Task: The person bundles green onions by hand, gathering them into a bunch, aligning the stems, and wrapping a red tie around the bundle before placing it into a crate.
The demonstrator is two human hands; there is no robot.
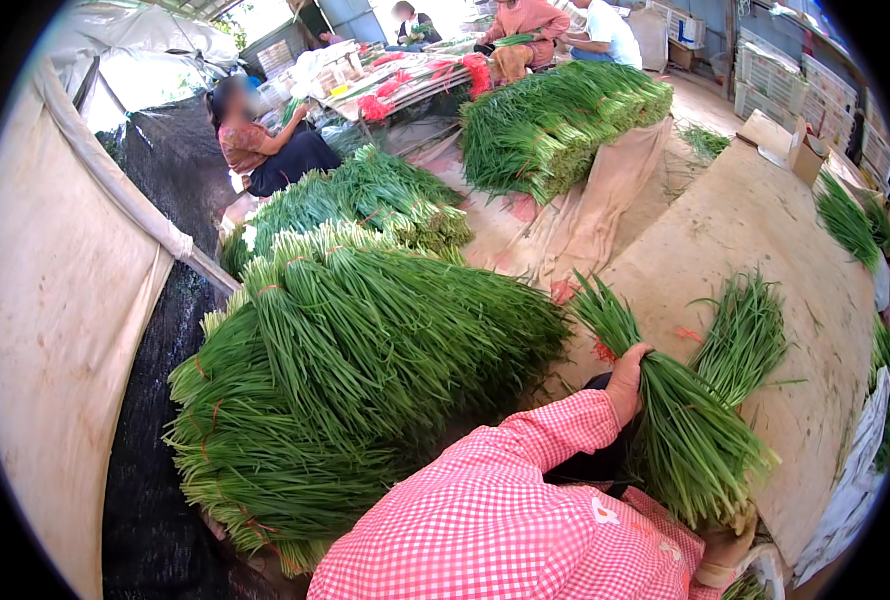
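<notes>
Green bundle [700, 430] clasped in left grip [627, 382], stalk ends [740, 482] by right grip [730, 548], closure unclear

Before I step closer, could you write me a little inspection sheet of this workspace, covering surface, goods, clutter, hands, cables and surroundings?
Surface: broad tan sheet under a loose pile of green stalks.
Goods: held bundle of green stalks; large banded heap to its left.
Clutter: open cardboard box, red strands.
Hands: left hand has its fingers around the bundle; right hand at its pale ends, grip unclear.
Cables: nothing seen.
Surroundings: seated person, stacked crates, dark netting.
</notes>
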